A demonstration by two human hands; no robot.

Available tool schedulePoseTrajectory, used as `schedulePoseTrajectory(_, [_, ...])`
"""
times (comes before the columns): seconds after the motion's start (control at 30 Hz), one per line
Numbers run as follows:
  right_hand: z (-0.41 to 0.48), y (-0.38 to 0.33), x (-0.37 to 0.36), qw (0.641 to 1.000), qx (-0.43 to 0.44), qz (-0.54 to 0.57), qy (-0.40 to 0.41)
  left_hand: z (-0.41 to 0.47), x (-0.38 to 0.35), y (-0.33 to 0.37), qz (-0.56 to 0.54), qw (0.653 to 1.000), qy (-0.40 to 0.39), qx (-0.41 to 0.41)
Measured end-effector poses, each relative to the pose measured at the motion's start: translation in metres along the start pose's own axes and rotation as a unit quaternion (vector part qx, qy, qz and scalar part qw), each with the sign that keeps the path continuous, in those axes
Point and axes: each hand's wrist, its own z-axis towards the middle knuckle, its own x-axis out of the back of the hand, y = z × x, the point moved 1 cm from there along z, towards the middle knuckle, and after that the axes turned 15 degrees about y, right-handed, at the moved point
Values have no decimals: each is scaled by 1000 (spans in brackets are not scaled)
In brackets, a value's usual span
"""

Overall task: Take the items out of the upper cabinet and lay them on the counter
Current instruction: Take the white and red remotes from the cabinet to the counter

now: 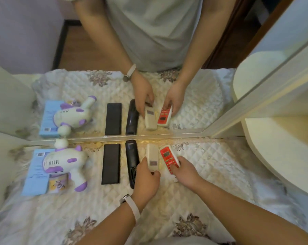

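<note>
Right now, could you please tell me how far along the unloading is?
Done: the blue box, toy gun, black slab and black remote lie on the quilted counter. In hand: the left hand grips the beige remote, the right hand the red remote, both down at its surface. Left: releasing them; the cabinet is out of view.

A quilted cream cloth [217, 175] is covering the lower frame, a mirror [25, 32] is reflecting brown floor [79, 48] above, and rounded cream shelves [280, 156] are curving at right.

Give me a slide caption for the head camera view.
Left hand holds a beige remote, right hand a red remote, side by side on the quilted counter beside a black remote.
</note>
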Motion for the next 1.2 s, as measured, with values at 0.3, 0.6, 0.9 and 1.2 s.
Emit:
schedulePoseTrajectory(0.3, [-9, 19, 34, 985, 122, -124, -21, -53, 16, 14, 116, 990, 67, -38])
schedulePoseTrajectory(0.6, [-43, 4, 68, 916, 348, -190, -51, -133, 49, 20, 284, 913, 207, -206])
schedulePoseTrajectory(0.9, [-117, -45, 51, 690, 691, -209, -48, -233, 104, -10, 377, 839, 343, -190])
schedulePoseTrajectory(1.2, [-258, -67, 21, 554, 816, -139, -91, -355, 146, -72, 375, 816, 431, -85])
